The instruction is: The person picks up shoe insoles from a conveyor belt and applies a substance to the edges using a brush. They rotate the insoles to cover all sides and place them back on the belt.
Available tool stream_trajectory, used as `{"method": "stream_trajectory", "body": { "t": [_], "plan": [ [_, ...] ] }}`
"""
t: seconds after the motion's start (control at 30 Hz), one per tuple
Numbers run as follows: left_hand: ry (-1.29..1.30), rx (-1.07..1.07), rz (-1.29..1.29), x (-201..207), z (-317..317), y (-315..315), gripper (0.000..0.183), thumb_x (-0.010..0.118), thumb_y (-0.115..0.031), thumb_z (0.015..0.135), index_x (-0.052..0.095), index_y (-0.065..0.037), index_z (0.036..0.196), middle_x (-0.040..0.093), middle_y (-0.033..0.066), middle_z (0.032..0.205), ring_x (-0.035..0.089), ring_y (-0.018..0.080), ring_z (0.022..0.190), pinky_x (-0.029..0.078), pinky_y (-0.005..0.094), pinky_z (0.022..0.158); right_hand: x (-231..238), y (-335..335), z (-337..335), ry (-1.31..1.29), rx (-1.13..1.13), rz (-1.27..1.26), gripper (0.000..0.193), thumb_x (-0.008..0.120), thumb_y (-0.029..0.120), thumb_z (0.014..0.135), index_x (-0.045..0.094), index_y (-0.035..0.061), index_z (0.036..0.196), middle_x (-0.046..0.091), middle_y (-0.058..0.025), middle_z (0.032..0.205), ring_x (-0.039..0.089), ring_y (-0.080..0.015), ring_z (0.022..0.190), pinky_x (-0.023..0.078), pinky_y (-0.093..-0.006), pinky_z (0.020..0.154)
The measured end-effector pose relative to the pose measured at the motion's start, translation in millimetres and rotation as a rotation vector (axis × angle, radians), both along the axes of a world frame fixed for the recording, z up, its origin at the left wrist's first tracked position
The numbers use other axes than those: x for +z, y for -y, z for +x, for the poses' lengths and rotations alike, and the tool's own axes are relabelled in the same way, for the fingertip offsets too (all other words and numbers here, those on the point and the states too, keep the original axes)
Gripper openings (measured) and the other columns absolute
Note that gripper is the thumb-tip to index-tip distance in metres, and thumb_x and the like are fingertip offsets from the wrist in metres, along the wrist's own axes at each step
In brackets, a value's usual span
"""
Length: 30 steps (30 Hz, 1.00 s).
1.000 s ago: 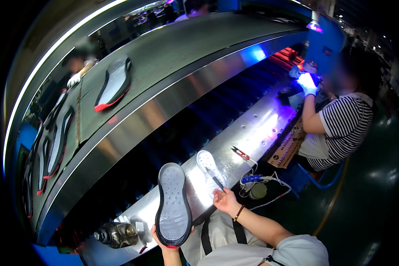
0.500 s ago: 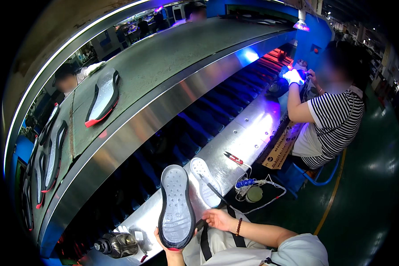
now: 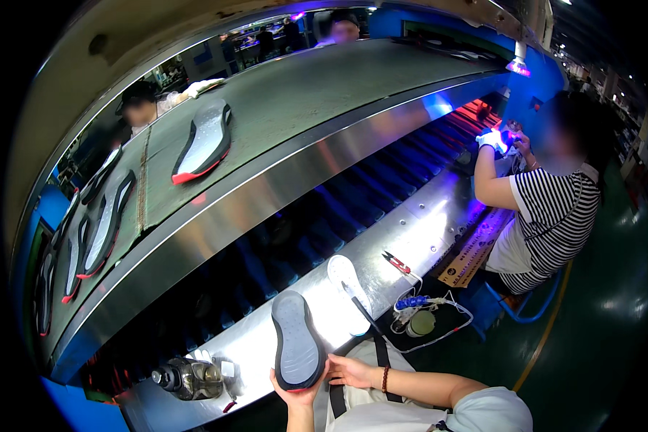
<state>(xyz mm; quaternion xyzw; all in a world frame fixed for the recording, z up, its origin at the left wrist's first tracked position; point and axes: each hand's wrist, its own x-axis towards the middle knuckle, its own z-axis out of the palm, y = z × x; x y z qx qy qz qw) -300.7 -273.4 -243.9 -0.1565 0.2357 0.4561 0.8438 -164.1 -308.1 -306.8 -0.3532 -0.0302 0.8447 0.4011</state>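
Observation:
A grey shoe sole with a black rim stands tilted over the near edge of the metal ledge. Its heel end rests in my left hand, closed round the bottom from below. Beside the sole's lower right edge is my right hand, fingers loosely stretched and holding nothing; whether the fingertips touch the rim I cannot tell. Just to the right, a white sole-shaped piece lies on the ledge. Across it rests a thin dark-handled tool, its tip on the white surface.
Red thread snips and a pale round container with cords are to the right. A dark bottle lies at left. Several soles ride a green belt behind a metal guard. A co-worker in stripes sits at right.
My right hand has come closer to the sole's lower edge. The sole has tilted and now looks shorter. The whole view has shifted a little.

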Motion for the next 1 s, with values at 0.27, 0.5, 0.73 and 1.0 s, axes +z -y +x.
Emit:
{"method": "stream_trajectory", "body": {
  "t": [0.27,0.5,0.73,1.0],
  "plan": [
    [-0.027,-0.18,0.013,-19.7,0.5,4.2,0.059,0.017,-0.048,0.084,0.033,-0.006,0.123,0.036,0.0155,0.124,0.035,0.0313,0.113,0.03,0.0463,0.092,16.3,-0.2,-1.9,-0.088,-0.183,-0.029,0.056,0.028,0.055,0.082,0.04,0.0138,0.118,0.046,-0.0045,0.115,0.043,-0.0201,0.104,0.034,-0.037,0.088],
    [-0.243,-0.356,0.058,-29.0,-3.3,12.0,0.037,0.028,-0.031,0.086,0.041,-0.004,0.107,0.046,0.0123,0.109,0.045,0.0253,0.099,0.039,0.0387,0.081,21.4,1.7,7.9,-0.298,-0.354,0.045,0.06,0.024,0.055,0.082,0.034,0.0122,0.124,0.037,-0.0076,0.126,0.033,-0.0262,0.115,0.024,-0.0446,0.094],
    [-0.435,-0.222,-0.035,-22.6,-46.4,31.5,0.03,0.053,-0.018,0.074,0.043,-0.006,0.1,0.036,0.0107,0.111,0.045,0.0218,0.094,0.041,0.039,0.077,27.2,-1.6,5.6,-0.456,-0.394,-0.03,0.064,0.02,0.058,0.08,0.029,0.0152,0.127,0.03,-0.0099,0.13,0.025,-0.0311,0.121,0.017,-0.0581,0.094],
    [-0.396,0.067,-0.136,-40.1,-106.7,65.0,0.02,0.048,-0.015,0.074,0.049,-0.006,0.092,0.05,0.007,0.087,0.052,0.0181,0.078,0.042,0.0324,0.071,10.6,-2.9,14.6,-0.462,-0.438,-0.104,0.056,0.032,0.054,0.078,0.039,0.0167,0.119,0.039,-0.0083,0.123,0.034,-0.0296,0.113,0.027,-0.0537,0.09]
  ]
}}
